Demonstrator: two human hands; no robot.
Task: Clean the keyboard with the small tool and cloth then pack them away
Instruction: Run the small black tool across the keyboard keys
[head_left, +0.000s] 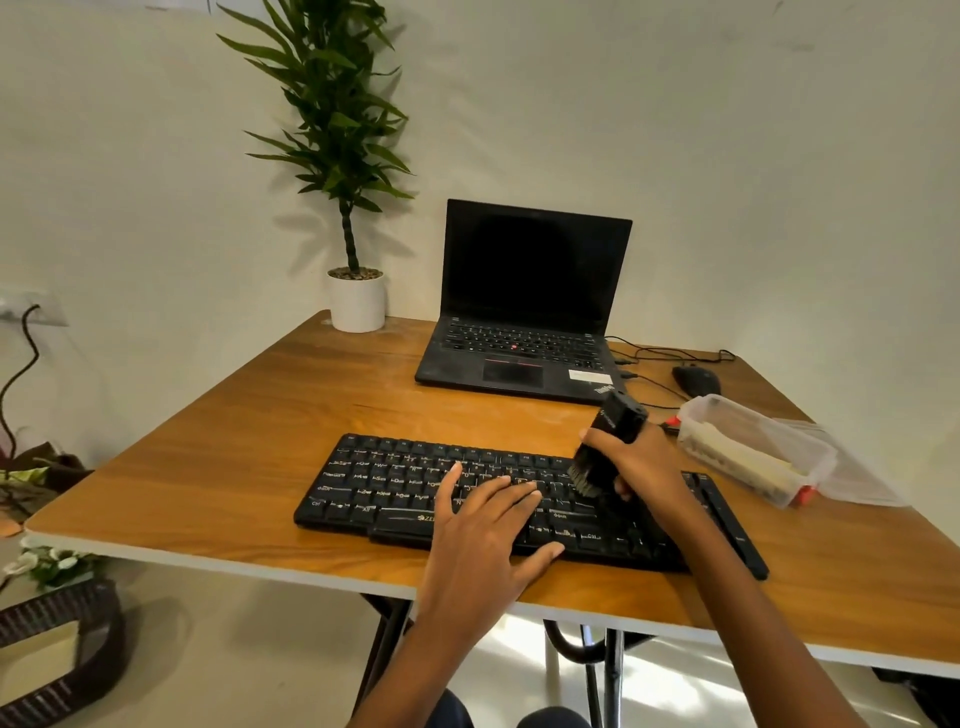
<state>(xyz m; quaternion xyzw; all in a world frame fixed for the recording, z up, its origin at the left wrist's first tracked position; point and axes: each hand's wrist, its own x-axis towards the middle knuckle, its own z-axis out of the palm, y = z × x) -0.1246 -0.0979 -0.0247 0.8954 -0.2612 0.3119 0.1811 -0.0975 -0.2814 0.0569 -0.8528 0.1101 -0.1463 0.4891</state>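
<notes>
keyboard (395, 483) partly hidden by hands, container (753, 447) contents unclear

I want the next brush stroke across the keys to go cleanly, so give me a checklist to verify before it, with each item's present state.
1. Brush gripped firmly in the right hand: ok.
2. Bristles down on the keyboard keys: ok, they meet the right-hand part.
3. Left hand steadying the keyboard: ok, it lies flat on the middle keys.
4. Stroke path free: not ok, the left hand's fingers lie just beside the bristles.
5. Clear container open for packing away: ok, its lid lies beside it.
6. Cloth ready: cannot tell, contents of the container are unclear.
</notes>
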